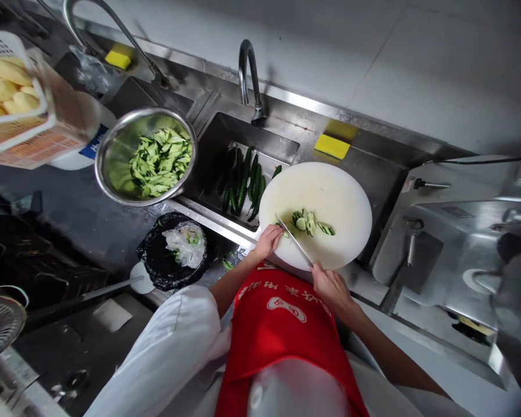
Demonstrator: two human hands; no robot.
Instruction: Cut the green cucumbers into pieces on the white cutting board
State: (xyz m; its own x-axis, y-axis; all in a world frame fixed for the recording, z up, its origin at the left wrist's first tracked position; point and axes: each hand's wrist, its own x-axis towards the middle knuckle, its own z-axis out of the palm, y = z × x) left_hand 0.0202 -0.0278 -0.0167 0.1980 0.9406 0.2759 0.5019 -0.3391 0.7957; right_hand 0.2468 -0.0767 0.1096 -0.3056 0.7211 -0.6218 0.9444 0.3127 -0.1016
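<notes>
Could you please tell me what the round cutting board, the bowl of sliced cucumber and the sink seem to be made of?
The board looks like white plastic: matte, uniform, thick-edged. The bowl seems polished stainless steel, since its wall mirrors the green slices. The sink appears to be brushed stainless steel: grey, dull sheen, folded edges.

Two taps (pixel 249 75) are standing at the worktop's back edge, and two sponges (pixel 332 146) are lying there. One board (pixel 342 191), one knife (pixel 294 240), one bowl (pixel 113 150) and one bin (pixel 156 266) are showing. Roughly eight cucumbers (pixel 243 179) are lying in one sink (pixel 282 147).
</notes>
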